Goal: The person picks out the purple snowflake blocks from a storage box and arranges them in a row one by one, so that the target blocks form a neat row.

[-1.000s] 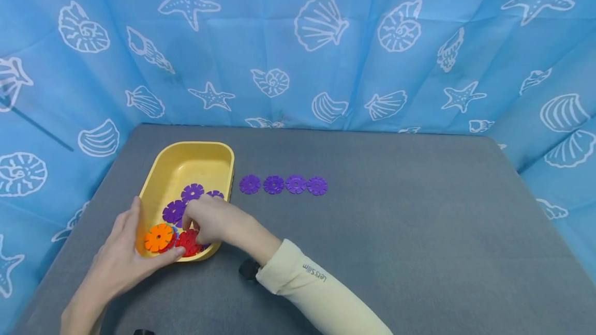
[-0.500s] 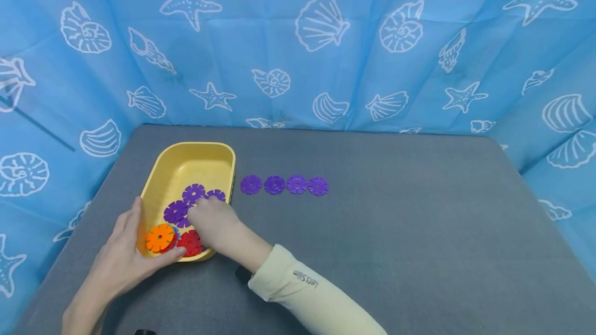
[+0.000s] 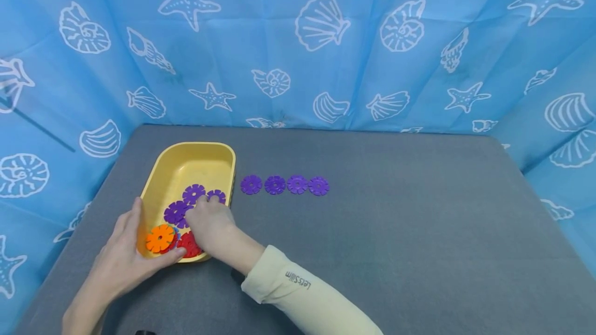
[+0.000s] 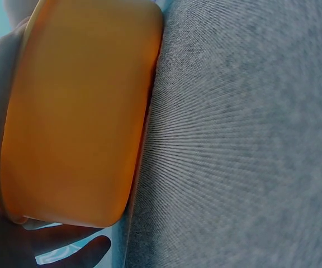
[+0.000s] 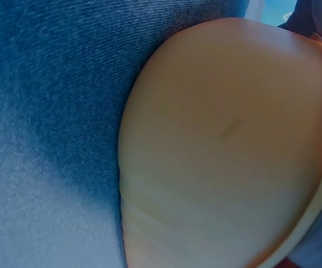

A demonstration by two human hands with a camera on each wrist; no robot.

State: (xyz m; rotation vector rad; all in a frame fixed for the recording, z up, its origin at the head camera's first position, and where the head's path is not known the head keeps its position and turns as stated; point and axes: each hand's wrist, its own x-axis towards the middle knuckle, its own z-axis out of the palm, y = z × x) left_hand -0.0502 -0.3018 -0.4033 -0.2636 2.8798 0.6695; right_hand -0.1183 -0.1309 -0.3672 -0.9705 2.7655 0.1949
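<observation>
In the head view a yellow plastic tub (image 3: 173, 165) stands at the left of the table. My left hand (image 3: 122, 253) grips its near left corner, the thumb over the front rim and the fingers along the outer side. Inside the tub my right hand (image 3: 210, 224) reaches down among notched purple discs (image 3: 175, 212); its fingertips are hidden, and I cannot tell whether they hold one. Close to the left thumb lie an orange disc (image 3: 160, 238) and red discs (image 3: 188, 245). The left wrist view shows the tub's outer wall (image 4: 77, 117) against that hand.
To the right of the tub, a row of several purple discs (image 3: 274, 185) lies flat on the grey cloth-covered table (image 3: 396, 231). Behind the table hangs a blue curtain (image 3: 279, 40) printed with shells and starfish.
My right hand has shifted slightly from the red discs toward the purple ones, its forearm swinging to the left. The left hand and the tub stay put.
</observation>
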